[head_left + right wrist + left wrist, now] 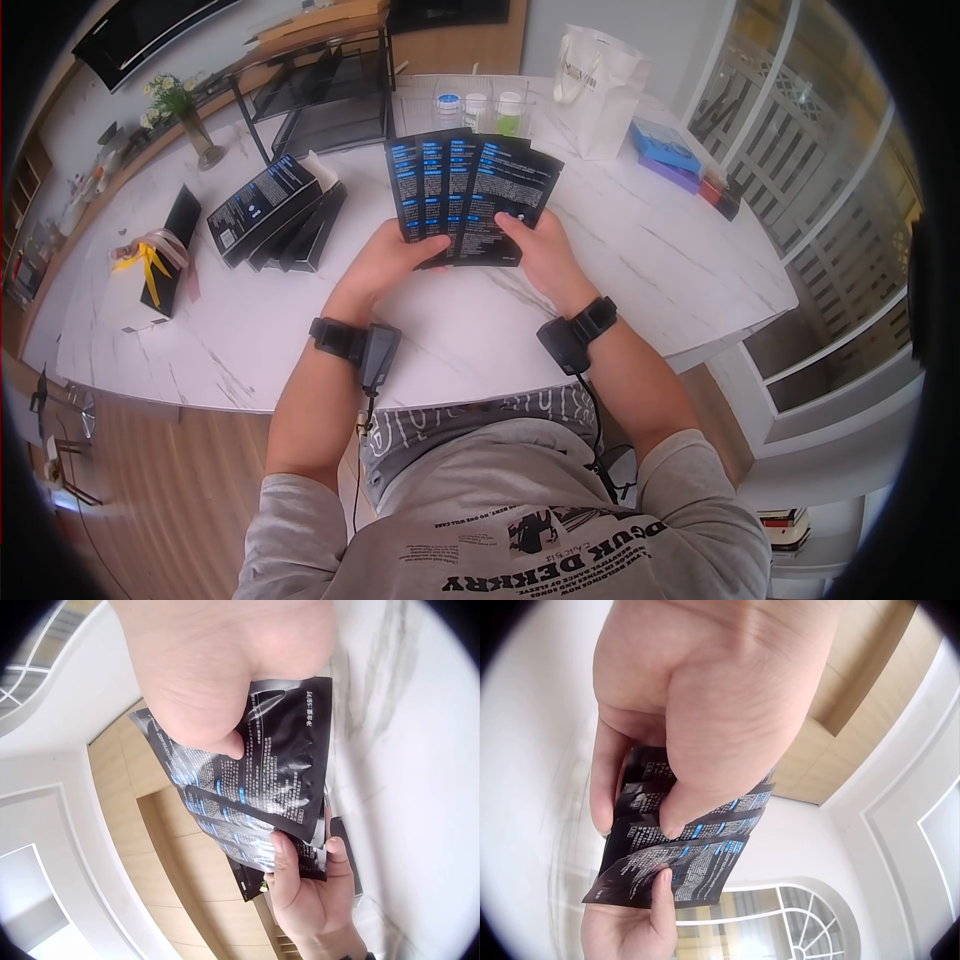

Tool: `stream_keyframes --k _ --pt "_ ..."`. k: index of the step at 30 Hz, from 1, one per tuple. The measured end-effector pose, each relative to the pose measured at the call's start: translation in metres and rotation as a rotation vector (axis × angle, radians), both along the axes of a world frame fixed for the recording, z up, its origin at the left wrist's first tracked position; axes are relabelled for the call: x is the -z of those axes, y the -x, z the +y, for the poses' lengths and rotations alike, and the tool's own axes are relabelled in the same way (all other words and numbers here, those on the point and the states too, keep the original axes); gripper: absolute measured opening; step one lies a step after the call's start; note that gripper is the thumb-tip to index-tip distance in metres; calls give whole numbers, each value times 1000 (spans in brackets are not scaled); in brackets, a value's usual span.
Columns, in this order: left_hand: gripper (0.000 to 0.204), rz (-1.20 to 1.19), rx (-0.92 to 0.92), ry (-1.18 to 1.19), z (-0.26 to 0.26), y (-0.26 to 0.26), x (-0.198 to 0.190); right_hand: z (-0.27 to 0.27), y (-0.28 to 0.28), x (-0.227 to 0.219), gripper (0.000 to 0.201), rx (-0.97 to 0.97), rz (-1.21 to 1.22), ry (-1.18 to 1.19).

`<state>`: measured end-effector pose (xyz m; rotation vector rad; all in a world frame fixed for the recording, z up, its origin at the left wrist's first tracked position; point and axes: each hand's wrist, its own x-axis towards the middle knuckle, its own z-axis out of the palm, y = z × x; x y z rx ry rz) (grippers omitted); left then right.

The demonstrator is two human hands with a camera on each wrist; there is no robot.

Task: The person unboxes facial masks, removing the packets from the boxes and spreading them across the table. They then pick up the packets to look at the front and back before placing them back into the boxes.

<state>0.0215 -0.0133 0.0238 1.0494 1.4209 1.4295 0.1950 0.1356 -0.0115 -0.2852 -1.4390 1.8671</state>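
Note:
Several flat black foil sachets (505, 185), printed with small white text and blue headings, are fanned out above the table. My left hand (392, 258) grips the lower left of the fan, its thumb lying across the printed faces. At the lower right, my right hand (548, 258) pinches the front sachet, thumb on the print and fingers hidden behind. In the left wrist view the sachets (697, 862) overlap like a hand of cards. The right wrist view shows the front sachet (289, 757) with its glossy, slightly crinkled surface.
Black printed boxes (265, 205) lie stacked on the left of the marble-patterned table (450, 340), near a ribboned box (155, 265). Behind stand a black tiered rack (330, 125), bottles (475, 105) and a white paper bag (600, 95). Blue and purple boxes (665, 150) lie at the right.

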Motion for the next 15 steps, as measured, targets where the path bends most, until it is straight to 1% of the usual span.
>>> stream_keyframes --k 4,7,11,15 --pt "25 6 5 2 1 1 1 -1 0 -1 27 14 0 0" --pt "25 -13 29 -47 4 7 10 0 2 1 28 -3 9 -19" --pt "26 -22 18 -37 5 5 8 -1 -2 0 29 16 -17 -64" --pt "27 -40 2 -46 2 3 7 -1 -1 -1 29 -10 10 -19"
